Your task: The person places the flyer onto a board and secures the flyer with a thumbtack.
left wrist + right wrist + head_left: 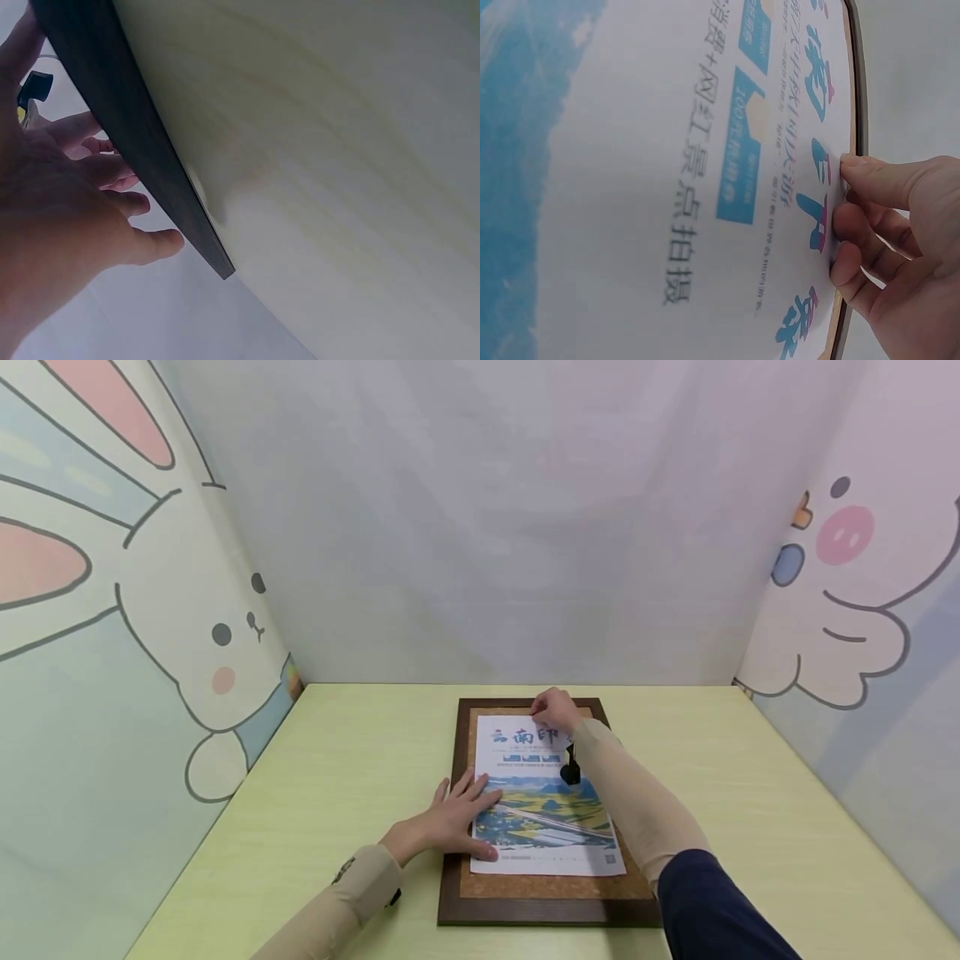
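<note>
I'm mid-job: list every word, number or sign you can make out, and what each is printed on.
"云南印": title on the poster; the next character is partly covered.
"消费+网红景点拍摄": dark line on the poster, right wrist view.
"100元": blue coupon printed on the poster; its other characters are blurred.
QR code: poster's bottom right corner, too small to decode.
Bottom line and the title's small subtitles: too small or blurred to read.

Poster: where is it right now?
Head view, lower half, just right of centre: the poster is on the cork panel inside the brown frame, with a strip of cork showing below its bottom edge.
</note>
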`<act>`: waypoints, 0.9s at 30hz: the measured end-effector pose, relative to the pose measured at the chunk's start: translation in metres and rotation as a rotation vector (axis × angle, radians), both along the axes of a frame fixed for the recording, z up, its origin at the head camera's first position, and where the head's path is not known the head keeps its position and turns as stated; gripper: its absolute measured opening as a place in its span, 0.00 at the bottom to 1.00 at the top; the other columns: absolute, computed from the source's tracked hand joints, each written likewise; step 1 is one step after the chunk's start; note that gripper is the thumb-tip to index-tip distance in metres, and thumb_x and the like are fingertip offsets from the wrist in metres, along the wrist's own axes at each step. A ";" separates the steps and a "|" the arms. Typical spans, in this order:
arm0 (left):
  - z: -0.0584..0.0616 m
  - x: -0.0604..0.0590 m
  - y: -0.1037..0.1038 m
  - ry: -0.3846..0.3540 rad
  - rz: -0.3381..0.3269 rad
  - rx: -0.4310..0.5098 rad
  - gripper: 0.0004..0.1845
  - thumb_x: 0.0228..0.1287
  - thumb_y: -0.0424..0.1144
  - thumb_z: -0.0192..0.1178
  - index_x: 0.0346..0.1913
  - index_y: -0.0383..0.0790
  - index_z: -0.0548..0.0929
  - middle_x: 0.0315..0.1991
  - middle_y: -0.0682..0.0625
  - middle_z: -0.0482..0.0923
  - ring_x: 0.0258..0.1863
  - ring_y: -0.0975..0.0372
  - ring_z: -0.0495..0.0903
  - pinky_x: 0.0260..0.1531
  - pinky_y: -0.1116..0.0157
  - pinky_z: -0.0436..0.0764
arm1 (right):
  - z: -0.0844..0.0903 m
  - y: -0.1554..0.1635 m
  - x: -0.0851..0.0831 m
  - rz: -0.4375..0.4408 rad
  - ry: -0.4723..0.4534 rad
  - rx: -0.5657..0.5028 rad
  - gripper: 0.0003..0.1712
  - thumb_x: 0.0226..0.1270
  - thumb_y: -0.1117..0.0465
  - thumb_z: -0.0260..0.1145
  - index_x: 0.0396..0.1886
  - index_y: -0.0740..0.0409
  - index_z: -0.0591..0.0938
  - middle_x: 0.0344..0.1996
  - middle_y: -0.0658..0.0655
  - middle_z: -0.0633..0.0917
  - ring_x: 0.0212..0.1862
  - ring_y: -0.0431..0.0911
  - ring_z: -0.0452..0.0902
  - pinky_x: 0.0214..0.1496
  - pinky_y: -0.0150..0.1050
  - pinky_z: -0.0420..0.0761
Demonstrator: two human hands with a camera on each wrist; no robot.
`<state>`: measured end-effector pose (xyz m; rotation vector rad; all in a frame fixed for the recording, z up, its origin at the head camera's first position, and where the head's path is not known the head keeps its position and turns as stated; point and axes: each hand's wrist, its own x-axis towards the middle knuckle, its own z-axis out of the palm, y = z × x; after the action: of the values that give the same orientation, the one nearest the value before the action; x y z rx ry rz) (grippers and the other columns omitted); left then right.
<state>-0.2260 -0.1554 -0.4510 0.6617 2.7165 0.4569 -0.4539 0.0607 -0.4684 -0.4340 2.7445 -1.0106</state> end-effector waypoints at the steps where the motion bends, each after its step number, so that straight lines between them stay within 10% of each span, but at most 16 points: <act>1: 0.000 0.000 0.000 -0.001 0.001 0.000 0.50 0.53 0.64 0.65 0.75 0.48 0.58 0.78 0.42 0.44 0.78 0.45 0.36 0.69 0.35 0.40 | 0.000 0.000 0.000 0.002 0.001 -0.001 0.05 0.64 0.64 0.66 0.37 0.56 0.87 0.39 0.58 0.85 0.39 0.50 0.79 0.50 0.45 0.78; 27: -0.003 -0.003 0.001 0.001 0.001 0.002 0.50 0.53 0.64 0.65 0.75 0.49 0.57 0.78 0.42 0.43 0.78 0.45 0.35 0.69 0.35 0.40 | 0.002 0.001 -0.002 -0.024 -0.038 -0.046 0.04 0.63 0.62 0.68 0.35 0.54 0.88 0.38 0.57 0.85 0.39 0.51 0.80 0.51 0.46 0.79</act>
<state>-0.2286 -0.1539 -0.4541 0.6608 2.7181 0.4596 -0.4561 0.0614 -0.4667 -0.3854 2.7038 -1.0783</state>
